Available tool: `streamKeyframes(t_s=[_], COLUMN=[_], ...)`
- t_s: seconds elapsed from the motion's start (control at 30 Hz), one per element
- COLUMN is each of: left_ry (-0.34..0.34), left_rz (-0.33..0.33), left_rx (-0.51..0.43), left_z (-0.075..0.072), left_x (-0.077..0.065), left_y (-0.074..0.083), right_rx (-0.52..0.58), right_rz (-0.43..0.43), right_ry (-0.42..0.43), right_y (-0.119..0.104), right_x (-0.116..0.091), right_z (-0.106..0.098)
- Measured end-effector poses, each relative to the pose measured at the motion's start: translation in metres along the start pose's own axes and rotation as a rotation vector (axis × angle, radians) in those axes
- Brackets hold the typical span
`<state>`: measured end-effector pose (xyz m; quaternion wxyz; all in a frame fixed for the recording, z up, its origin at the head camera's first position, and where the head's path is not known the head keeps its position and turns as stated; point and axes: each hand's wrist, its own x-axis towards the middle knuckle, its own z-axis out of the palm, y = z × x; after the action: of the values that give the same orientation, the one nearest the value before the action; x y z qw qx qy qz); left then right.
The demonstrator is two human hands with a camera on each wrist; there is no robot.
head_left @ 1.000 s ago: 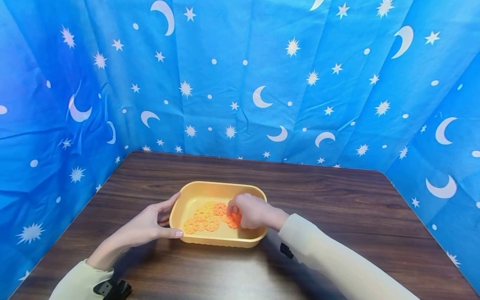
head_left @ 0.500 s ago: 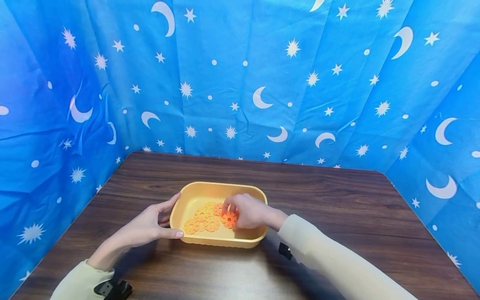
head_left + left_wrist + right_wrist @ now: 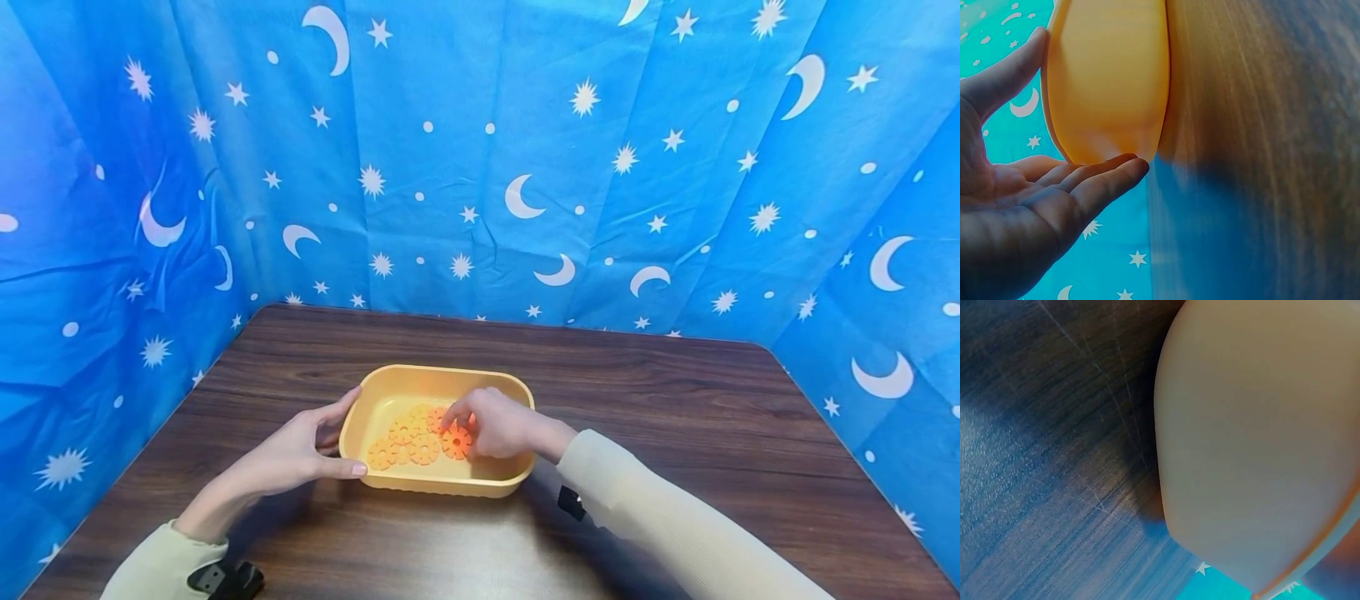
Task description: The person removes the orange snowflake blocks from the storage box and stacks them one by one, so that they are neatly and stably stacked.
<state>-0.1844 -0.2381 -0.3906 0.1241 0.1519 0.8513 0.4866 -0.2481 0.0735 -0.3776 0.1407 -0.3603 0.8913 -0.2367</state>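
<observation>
A yellow plastic bin (image 3: 480,481) sits on the table, with several notched, flower-shaped discs on its floor. Most are pale orange discs (image 3: 424,448), overlapping in the left half. My left hand (image 3: 288,454) grips the bin's left end, thumb on the near rim, fingers at the far corner; the left wrist view shows its fingers (image 3: 1104,181) against the end wall. My right hand (image 3: 501,423) reaches inside over the right end. Its finger and thumb hold a deeper orange disc (image 3: 457,442) at the edge, beside the others. The bin wall hides this hand in the right wrist view.
A dark wood-grain table (image 3: 660,417) lies under the bin. Behind it and at both sides hangs a blue curtain (image 3: 480,150) with white moons and stars. A black device (image 3: 232,578) is at the left sleeve, another (image 3: 572,502) at the right.
The right fingers have moved slightly left within the bin, with the deeper orange disc now closer to the others. The left hand and the bin stay where they were.
</observation>
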Motion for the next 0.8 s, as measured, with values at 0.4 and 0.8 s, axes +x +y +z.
streamKeyframes(t_s=[0.4, 0.8], left_ry=[-0.001, 0.002], left_rz=[-0.012, -0.009], left_rx=[-0.009, -0.01], left_z=[0.0006, 0.0007], left_x=[-0.0004, -0.0008], left_y=[0.0009, 0.0013], right_rx=[-0.017, 0.161], right_rz=[-0.031, -0.084], right_ry=[0.003, 0.082], right_y=[0.0006, 0.0021], right_x=[0.0003, -0.0042], right_z=[0.0023, -0.0036])
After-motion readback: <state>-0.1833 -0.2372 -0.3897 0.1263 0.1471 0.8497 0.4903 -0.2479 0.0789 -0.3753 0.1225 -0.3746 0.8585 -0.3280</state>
